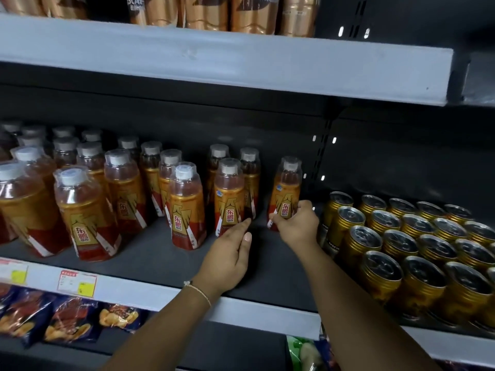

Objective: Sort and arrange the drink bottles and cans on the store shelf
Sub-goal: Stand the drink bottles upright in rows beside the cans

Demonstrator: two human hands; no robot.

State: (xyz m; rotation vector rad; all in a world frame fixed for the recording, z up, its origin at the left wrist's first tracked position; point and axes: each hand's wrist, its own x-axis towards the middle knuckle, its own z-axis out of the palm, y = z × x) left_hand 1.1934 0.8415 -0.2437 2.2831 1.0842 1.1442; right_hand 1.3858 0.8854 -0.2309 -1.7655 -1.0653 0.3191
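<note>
Your right hand grips the lone bottle beside the gold cans; left hand relaxed, fingertips touching a neighbouring bottle. Rows further from the cans are ragged.

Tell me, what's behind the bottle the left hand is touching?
Behind that bottle, touched by the left hand, stand two more bottles, caps and shoulders showing. Their lower parts are hidden, and any bottles further back cannot be seen.

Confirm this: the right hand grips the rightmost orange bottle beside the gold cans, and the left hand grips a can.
Not quite. In the head view the left hand holds nothing; its fingertips reach toward a bottle. The right hand does grip the rightmost orange bottle beside the gold cans.
</note>
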